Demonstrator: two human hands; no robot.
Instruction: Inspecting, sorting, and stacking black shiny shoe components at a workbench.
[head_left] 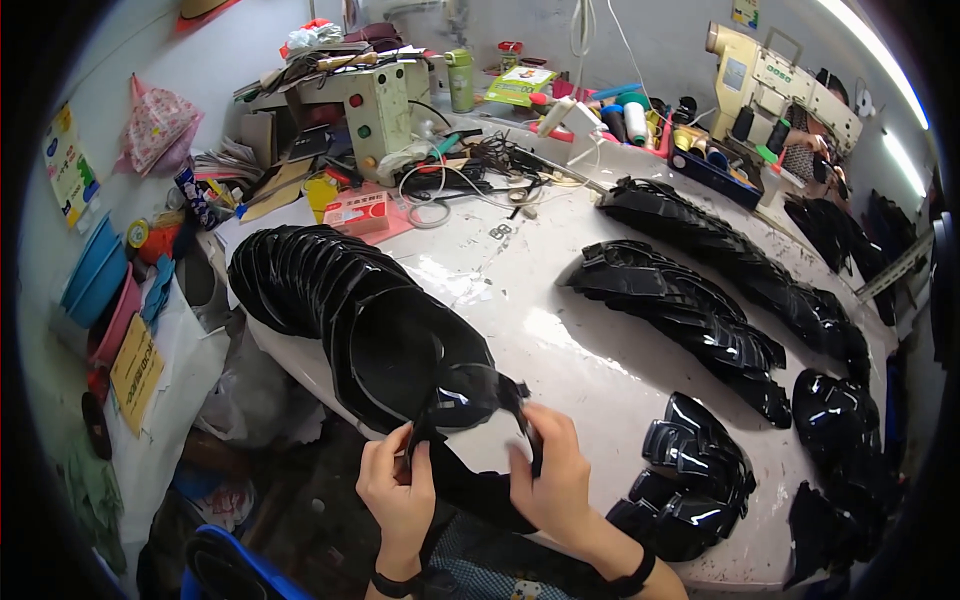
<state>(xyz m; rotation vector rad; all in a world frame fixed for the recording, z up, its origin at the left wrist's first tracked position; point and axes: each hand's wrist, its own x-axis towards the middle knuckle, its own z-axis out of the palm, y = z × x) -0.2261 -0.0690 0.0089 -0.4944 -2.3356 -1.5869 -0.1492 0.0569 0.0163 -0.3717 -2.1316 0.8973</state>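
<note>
A black, glossy, curved piece that looks like a shoe upper [478, 490] is held between both hands in front of my body. My left hand [395, 485] pinches its left edge between thumb and fingers. On the other side, my right hand [553, 480] grips the right edge, with the thumb slightly blurred. Just beyond my fingers lies the near end of a long row of nested black glossy uppers [385, 340], which curves back to the far left. The held piece overlaps that end, so the exact border between them is hard to make out.
More black uppers lie in overlapping rows [690, 315] and a smaller pile [690, 475] on the white table [560, 390]. A sewing machine [380, 115], red-and-white box [357, 213] and cables stand behind. Thread spools fill a dark tray [713, 178]. Another person sits far right.
</note>
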